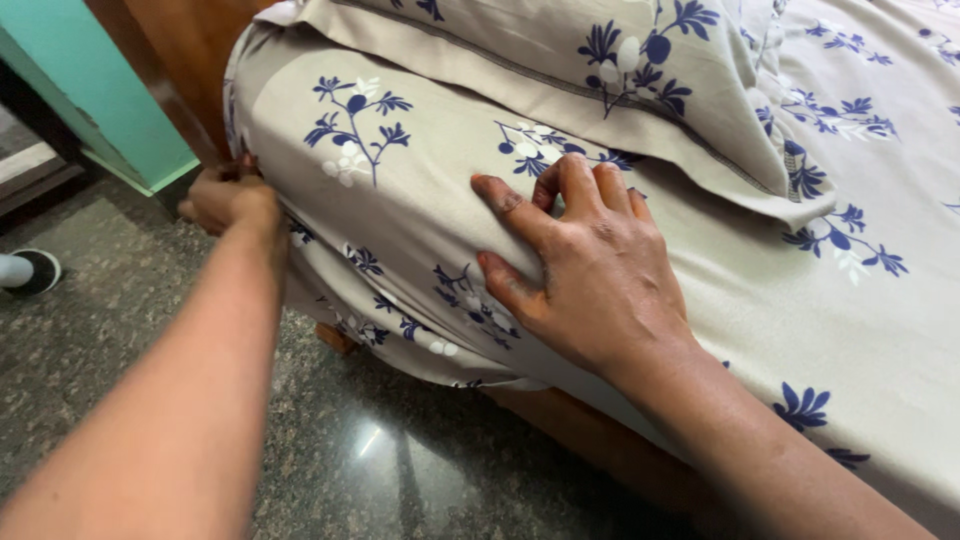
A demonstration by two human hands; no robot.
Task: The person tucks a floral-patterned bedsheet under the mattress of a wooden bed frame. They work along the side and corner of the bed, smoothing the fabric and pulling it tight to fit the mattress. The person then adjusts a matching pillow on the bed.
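Bedsheet [400, 200], beige with blue flower sprigs, covers the mattress corner at upper left of my view and hangs down the side toward the floor [330, 460]

My left hand [228, 200] is at the far corner, fingers curled into the cloth where it wraps the mattress edge, by the wooden headboard [190, 50]. It looks clenched on a pinch of sheet, though the fingertips are hidden in the fold, so I cannot tell how much it has

My right hand [585, 270] lies spread and released on top of the sheet near the mattress edge, palm down, pressing, not grasping

Handling, as I judge it: thin woven cloth, light, limp, no stiffness. It will slide over the mattress and bunch wherever it is pushed; wrinkles already gather below the right thumb. Not fragile. Best hold is the loose hanging edge or the corner fold, pinched

A pillow [560, 90] in matching cloth rests on the bed just above the right hand

Containers: none in view

A shoe [35, 270] sits at the far left on the floor
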